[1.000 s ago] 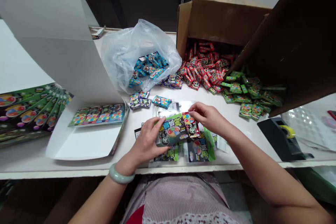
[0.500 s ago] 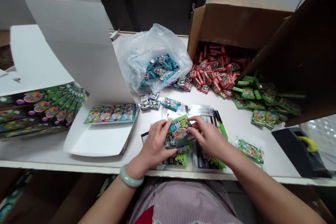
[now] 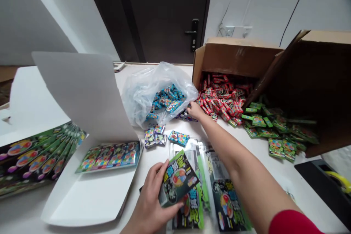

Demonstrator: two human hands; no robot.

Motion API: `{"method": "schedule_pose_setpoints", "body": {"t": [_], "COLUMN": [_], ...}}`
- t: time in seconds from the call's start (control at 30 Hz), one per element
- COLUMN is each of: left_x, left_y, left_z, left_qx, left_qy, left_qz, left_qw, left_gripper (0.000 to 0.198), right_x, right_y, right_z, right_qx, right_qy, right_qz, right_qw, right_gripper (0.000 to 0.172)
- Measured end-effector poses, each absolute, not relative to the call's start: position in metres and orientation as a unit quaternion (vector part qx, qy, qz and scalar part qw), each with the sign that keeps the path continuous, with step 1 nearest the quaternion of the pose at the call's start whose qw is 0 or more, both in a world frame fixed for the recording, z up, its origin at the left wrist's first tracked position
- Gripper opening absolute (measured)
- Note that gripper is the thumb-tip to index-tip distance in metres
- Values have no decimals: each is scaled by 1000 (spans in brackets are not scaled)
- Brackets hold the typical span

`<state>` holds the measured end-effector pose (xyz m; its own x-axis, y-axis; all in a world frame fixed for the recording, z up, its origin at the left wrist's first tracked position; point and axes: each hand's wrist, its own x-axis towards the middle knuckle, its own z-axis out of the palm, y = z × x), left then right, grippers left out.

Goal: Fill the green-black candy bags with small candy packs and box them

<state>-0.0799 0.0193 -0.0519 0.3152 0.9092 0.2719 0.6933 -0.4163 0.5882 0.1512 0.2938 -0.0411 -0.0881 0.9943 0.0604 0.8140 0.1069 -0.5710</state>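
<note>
My left hand [image 3: 153, 193] holds a dark green-edged packet [image 3: 178, 177] tilted above flat packets [image 3: 227, 204] in clear sleeves. My right hand [image 3: 194, 111] reaches far forward to the purple packets [image 3: 186, 115] beside the plastic bag; its fingers are bent, and what they hold, if anything, is too small to make out. The clear bag [image 3: 137, 91] holds blue packets [image 3: 167, 98]. Closer in, a few purple packets [image 3: 154, 137] and one blue packet [image 3: 178, 138] lie on the table.
Red packets [image 3: 219, 95] spill from a cardboard box [image 3: 236, 56], with green packets [image 3: 260, 120] to their right. An open white box [image 3: 90, 197] at left holds a row of packets [image 3: 109, 156]. A black tape dispenser [image 3: 320, 182] sits at right.
My right hand has left the held packet and stretched forward to the purple packets by the bag. My left hand still holds its packet. The view has tilted upward.
</note>
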Motion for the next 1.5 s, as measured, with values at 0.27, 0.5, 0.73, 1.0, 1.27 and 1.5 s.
{"method": "schedule_pose_setpoints", "body": {"t": [0.27, 0.5, 0.73, 1.0, 1.27, 1.5], "left_x": [-92, -80, -78, -65, -76, -60], "left_y": [24, 28, 32, 20, 24, 31], "left_z": [-54, -45, -40, -40, -41, -47], "left_qx": [794, 798, 810, 821, 815, 834], "left_qy": [513, 508, 499, 485, 491, 469], "left_qz": [272, 276, 269, 254, 278, 280], "left_qw": [179, 171, 147, 162, 129, 80], "left_gripper": [92, 87, 85, 86, 84, 92], "right_x": [194, 225, 253, 202, 223, 241], "right_y": [275, 234, 189, 165, 157, 79], "right_z": [-44, -48, -31, -41, -27, -8], "right_qx": [-516, -548, -595, -641, -658, -493], "right_qy": [-797, -747, -705, -686, -619, -450], "right_qz": [284, 278, 228, 199, 294, 561], "right_qw": [133, 254, 311, 279, 312, 490], "right_gripper": [56, 38, 21, 60, 49, 61]}}
